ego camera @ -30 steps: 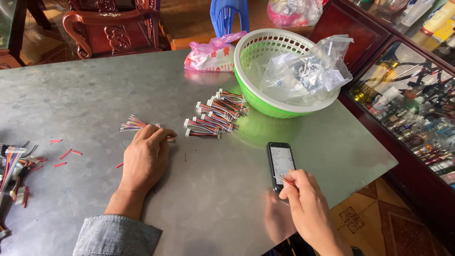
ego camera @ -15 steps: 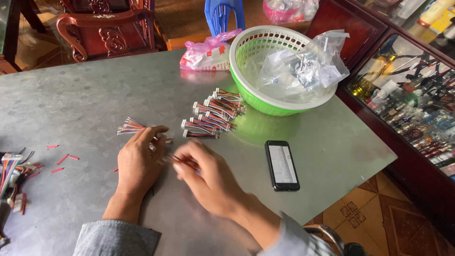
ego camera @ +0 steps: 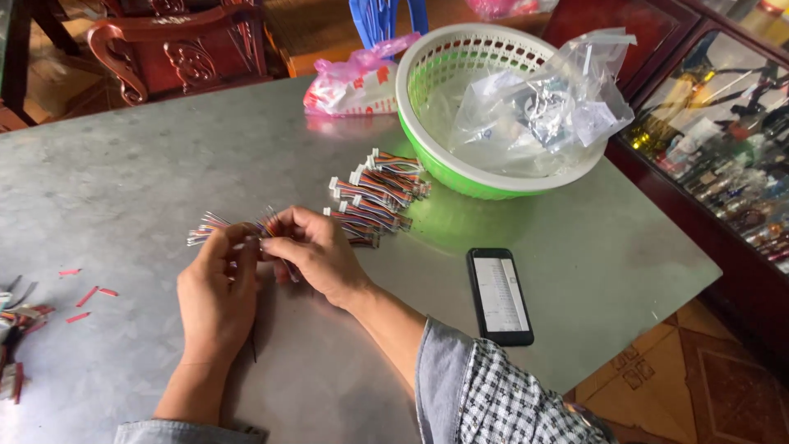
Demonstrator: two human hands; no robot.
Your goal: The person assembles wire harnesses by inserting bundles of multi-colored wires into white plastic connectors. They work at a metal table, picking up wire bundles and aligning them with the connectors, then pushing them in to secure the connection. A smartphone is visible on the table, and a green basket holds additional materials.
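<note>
Left hand (ego camera: 215,296) and right hand (ego camera: 316,253) together, fingers curled, fingertips touching.

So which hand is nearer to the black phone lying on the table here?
The right hand. It sits just left of the phone with bare table between them, fingers on the bundle of coloured wires. The left hand is farther left, beyond the right hand, also on the bundle.

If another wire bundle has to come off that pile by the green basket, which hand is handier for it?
Probably the right hand: it lies nearest the pile of wire bundles, almost touching it. The left hand sits farther away, and both hands are pinching the loose wire bundle.
</note>
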